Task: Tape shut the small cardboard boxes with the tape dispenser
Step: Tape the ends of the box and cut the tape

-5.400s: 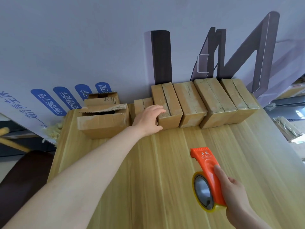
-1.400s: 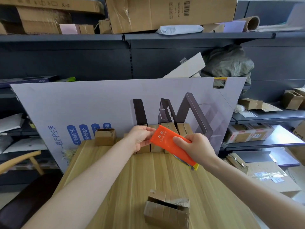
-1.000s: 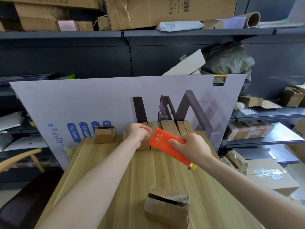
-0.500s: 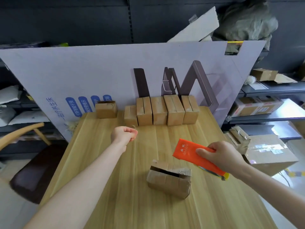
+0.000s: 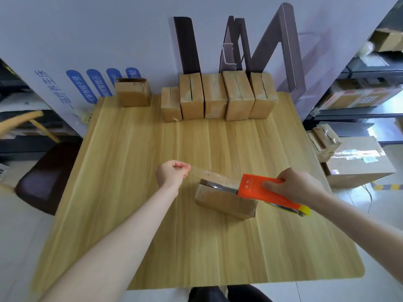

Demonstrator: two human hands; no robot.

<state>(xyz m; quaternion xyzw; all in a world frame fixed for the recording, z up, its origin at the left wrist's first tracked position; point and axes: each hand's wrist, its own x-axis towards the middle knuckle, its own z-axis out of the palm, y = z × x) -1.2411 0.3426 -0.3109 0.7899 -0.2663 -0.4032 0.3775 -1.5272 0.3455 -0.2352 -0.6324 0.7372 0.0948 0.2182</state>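
Observation:
A small cardboard box [image 5: 220, 199] lies in the middle of the wooden table [image 5: 152, 236], its top flaps slightly apart. My right hand [image 5: 294, 188] grips the orange tape dispenser [image 5: 257, 190] over the box's right end. My left hand [image 5: 172, 174], just left of the box, pinches the free end of a clear tape strip [image 5: 207, 173] that stretches from the dispenser across the box top. The tape roll is mostly hidden under my right hand.
Several closed small boxes [image 5: 218, 97] stand in a row at the table's far edge against a large printed board [image 5: 109, 40]. One open box [image 5: 133, 93] sits apart at the far left. Shelves and larger cartons [image 5: 357, 162] are to the right, a chair [image 5: 43, 175] to the left.
My view has tilted down. Both hands came toward me from the far row; the dispenser now sits over the near box and tape is stretched between my hands.

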